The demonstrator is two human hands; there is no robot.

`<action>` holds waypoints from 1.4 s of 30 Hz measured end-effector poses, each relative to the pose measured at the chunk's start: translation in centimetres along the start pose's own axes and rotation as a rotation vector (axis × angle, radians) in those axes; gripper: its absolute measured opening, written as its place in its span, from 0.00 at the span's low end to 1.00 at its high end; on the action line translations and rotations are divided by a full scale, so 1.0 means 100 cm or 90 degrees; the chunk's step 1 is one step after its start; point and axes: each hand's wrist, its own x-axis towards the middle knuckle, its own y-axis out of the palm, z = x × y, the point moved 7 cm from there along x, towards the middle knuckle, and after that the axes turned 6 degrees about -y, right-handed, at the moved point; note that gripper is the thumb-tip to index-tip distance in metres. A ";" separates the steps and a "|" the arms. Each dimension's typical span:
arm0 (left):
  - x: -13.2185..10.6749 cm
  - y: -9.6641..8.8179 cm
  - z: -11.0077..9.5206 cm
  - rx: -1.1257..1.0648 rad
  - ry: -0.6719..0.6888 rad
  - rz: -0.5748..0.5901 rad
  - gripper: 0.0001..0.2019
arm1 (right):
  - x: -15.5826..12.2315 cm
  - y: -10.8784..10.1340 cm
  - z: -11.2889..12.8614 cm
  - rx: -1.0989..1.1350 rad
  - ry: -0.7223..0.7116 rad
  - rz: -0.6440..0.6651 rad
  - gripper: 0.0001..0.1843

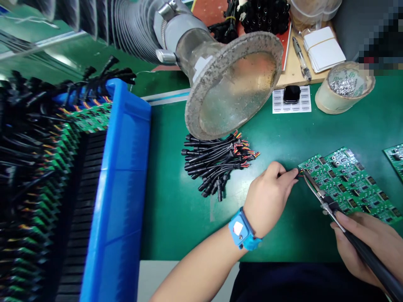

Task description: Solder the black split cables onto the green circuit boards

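Observation:
My left hand, with a blue wrist strap, pinches a short cable at the left edge of a green circuit board panel. Only the cable's thin coloured wires show past the fingertips. My right hand is wrapped round a soldering iron with a thin metal feed tube clamped alongside. The iron's tip meets the panel's corner where the wires lie. Small two-digit displays sit in rows across the panel. Left of my left hand lies a pile of black connector cables with bare coloured ends.
A fume extractor hood hangs over the cable pile. At left stands a blue bin holding rows of wired boards. Behind the panel are a tape roll, a label sheet and a pen. Another board lies far right.

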 end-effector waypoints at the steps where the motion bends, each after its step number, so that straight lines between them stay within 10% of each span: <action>1: 0.000 0.000 0.000 0.001 0.000 -0.001 0.13 | 0.000 0.000 -0.001 0.001 0.005 -0.001 0.22; 42: 0.000 0.000 -0.002 0.131 0.045 -0.004 0.13 | 0.001 0.003 -0.005 -0.015 0.026 -0.011 0.18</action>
